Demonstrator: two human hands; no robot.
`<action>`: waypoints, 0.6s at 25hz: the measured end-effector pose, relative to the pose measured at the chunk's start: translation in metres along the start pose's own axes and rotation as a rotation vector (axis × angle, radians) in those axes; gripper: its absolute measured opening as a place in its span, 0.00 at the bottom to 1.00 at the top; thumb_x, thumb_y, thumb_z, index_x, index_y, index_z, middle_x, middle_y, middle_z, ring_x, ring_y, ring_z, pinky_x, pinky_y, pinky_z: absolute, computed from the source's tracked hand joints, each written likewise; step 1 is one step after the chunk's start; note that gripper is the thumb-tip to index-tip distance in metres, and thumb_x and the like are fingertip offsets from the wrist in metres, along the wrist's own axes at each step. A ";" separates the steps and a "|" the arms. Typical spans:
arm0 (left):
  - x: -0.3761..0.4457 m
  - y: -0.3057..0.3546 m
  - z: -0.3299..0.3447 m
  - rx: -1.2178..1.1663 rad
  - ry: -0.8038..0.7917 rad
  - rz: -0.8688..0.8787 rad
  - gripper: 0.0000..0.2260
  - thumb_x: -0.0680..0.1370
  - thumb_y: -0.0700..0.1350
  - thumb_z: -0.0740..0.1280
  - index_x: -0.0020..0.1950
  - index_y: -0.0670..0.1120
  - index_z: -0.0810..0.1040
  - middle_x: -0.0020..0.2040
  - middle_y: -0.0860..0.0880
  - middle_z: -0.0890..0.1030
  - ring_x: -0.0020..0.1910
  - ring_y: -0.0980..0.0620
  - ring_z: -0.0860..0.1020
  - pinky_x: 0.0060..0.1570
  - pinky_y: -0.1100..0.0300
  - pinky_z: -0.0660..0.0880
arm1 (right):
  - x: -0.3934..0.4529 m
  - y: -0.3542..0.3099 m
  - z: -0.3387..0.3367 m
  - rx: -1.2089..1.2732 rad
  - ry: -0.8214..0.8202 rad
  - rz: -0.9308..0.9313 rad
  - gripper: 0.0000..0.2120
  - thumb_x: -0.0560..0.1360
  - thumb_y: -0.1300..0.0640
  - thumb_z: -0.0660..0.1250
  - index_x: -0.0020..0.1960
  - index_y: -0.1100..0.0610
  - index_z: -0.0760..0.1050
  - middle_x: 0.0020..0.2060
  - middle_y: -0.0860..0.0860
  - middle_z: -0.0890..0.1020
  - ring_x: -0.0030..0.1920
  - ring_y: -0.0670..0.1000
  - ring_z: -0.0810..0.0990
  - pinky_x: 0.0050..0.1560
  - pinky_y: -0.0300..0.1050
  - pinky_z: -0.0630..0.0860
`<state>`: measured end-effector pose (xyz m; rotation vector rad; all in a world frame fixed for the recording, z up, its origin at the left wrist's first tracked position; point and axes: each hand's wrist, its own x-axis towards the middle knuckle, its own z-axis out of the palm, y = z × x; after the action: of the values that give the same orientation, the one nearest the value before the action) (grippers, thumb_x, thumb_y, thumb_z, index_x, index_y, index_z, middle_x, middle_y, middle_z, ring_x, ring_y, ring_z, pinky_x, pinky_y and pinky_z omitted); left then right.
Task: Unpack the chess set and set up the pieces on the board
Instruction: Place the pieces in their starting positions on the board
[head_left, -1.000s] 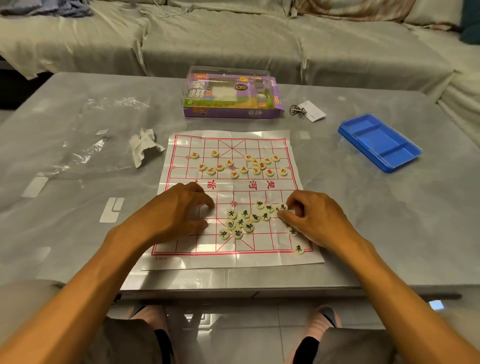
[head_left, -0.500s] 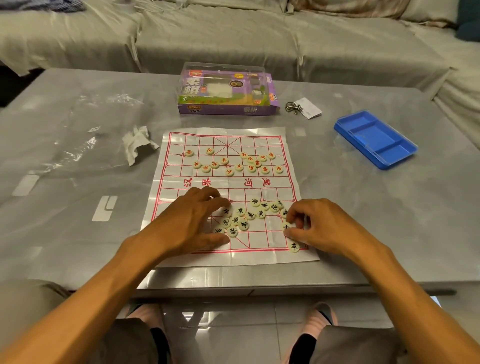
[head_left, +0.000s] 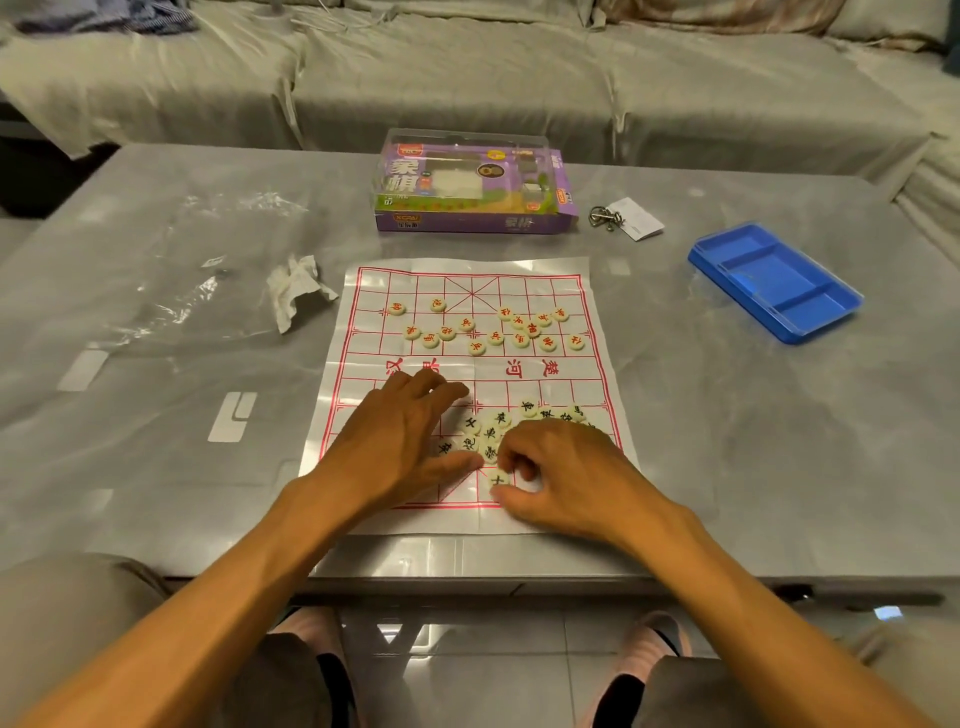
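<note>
- The paper board (head_left: 470, 395), printed with a red grid, lies flat on the grey table (head_left: 779, 441), near its front edge.
- The left hand (head_left: 400, 447) rests on the near left part of the board, fingers nearly straight and spread, pointing toward 1 o'clock; fingertips and thumb touch the edge of the black-lettered pieces (head_left: 491, 434), and it grips nothing.
- The right hand (head_left: 566, 473) sits just beside it at 3 o'clock, fingers curled under, thumb and forefinger closing on one black-lettered piece (head_left: 497, 478) on the board's near rows; the two hands almost touch.
- The other black-lettered discs lie bunched between and just beyond the hands, some partly hidden by the right knuckles.
- The red-lettered pieces (head_left: 483, 327) are scattered loosely over the far half of the board, at 12 o'clock from the hands.
- The purple box (head_left: 472, 187) with a clear cover stands beyond the board's far edge.
- A blue tray (head_left: 774, 283) lies at 2 o'clock from the board, well apart from it.
- A metal ring with a white tag (head_left: 626, 217) lies between box and tray.
- A crumpled white paper (head_left: 298, 291) sits at 10 o'clock, just off the board's far left corner, with a clear plastic wrapper (head_left: 182, 280) spread farther left.
</note>
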<state>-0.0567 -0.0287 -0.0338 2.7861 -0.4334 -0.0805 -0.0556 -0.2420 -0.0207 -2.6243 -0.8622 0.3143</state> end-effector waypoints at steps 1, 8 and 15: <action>0.000 0.002 0.002 0.017 0.024 -0.009 0.33 0.70 0.70 0.58 0.70 0.54 0.68 0.68 0.52 0.71 0.63 0.50 0.69 0.57 0.54 0.71 | 0.004 0.001 -0.001 0.002 0.027 0.034 0.09 0.75 0.44 0.66 0.49 0.48 0.74 0.44 0.44 0.78 0.42 0.45 0.75 0.42 0.34 0.71; 0.001 -0.009 -0.016 -0.061 -0.151 0.013 0.28 0.73 0.64 0.65 0.71 0.57 0.65 0.72 0.55 0.65 0.69 0.52 0.64 0.65 0.53 0.67 | -0.001 0.006 -0.013 -0.021 -0.070 -0.030 0.08 0.74 0.42 0.66 0.47 0.45 0.73 0.44 0.42 0.79 0.42 0.45 0.77 0.42 0.34 0.73; -0.002 -0.010 -0.025 -0.063 -0.186 0.051 0.30 0.73 0.59 0.69 0.73 0.57 0.62 0.73 0.56 0.63 0.69 0.54 0.63 0.65 0.57 0.66 | -0.008 0.010 -0.011 -0.039 -0.117 -0.027 0.10 0.74 0.39 0.65 0.48 0.45 0.73 0.44 0.40 0.78 0.42 0.44 0.76 0.40 0.30 0.68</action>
<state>-0.0530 -0.0114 -0.0135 2.7142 -0.5376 -0.3382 -0.0533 -0.2573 -0.0138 -2.6492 -0.9491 0.4519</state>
